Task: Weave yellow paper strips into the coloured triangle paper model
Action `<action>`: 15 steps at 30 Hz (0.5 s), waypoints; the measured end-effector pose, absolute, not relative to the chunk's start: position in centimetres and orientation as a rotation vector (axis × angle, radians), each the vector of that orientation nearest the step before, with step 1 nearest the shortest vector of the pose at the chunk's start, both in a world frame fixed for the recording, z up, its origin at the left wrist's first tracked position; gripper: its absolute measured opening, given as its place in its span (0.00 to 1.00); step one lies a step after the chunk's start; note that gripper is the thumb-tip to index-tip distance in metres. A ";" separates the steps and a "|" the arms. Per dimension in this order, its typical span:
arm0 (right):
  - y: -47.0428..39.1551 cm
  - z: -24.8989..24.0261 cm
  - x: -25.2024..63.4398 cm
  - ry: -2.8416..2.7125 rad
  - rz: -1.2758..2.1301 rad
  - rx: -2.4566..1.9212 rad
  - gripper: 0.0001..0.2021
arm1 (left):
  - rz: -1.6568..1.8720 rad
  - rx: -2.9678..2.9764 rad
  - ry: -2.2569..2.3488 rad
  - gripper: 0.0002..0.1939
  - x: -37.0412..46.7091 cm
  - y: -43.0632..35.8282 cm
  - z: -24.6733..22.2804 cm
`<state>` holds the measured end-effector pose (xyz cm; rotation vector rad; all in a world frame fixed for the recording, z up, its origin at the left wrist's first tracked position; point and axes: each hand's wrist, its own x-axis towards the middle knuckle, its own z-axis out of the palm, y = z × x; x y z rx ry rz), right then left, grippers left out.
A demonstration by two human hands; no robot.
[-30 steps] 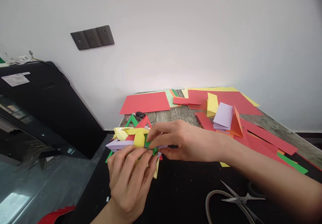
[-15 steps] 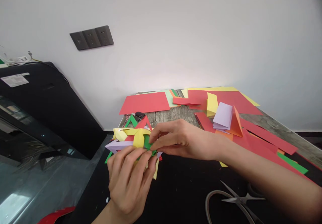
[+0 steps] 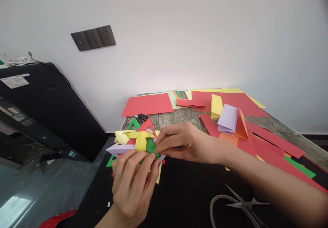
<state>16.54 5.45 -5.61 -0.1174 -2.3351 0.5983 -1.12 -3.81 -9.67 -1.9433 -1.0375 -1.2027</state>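
Both hands work on a folded-paper piece built of green, red, lilac and yellow strips, at the table's near left. My left hand point(image 3: 135, 183) lies over its front, fingers curled and closed against a green paper strip point(image 3: 151, 146). From the right, my right hand point(image 3: 187, 142) pinches the same green strip between thumb and fingers. Above the fingers shows a yellow folded strip point(image 3: 140, 141), and a lilac pointed strip point(image 3: 120, 148) juts out to the left. Green and red paper points point(image 3: 147, 123) rise behind. The fingertips hide part of the green strip.
Scissors point(image 3: 241, 202) lie on the black surface at lower right, beside a curved grey band point(image 3: 212, 211). Red paper sheets point(image 3: 151, 105) lie along the wall. Folded lilac paper point(image 3: 227, 117) and orange paper point(image 3: 241, 127) stand at the right. A black cabinet point(image 3: 51, 108) is at left.
My right fingertips have shifted slightly to the right, showing a little more of the green strip. My left hand has barely moved.
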 end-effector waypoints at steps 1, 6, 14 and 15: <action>5.4 -5.7 16.5 -2.325 0.598 -0.122 0.08 | -1.210 -1.940 -1.047 0.10 -1.1 -3.8 -9.7; 5.4 -6.2 16.4 -2.279 0.646 -0.151 0.06 | -1.207 -1.971 -1.015 0.12 -1.1 -3.7 -9.5; 5.7 -6.9 16.2 -2.263 0.622 -0.150 0.04 | -1.215 -1.967 -1.017 0.11 -1.0 -3.6 -9.6; 5.6 -7.0 16.1 -2.250 0.600 -0.144 0.03 | -1.213 -1.968 -1.012 0.11 -1.0 -3.7 -9.6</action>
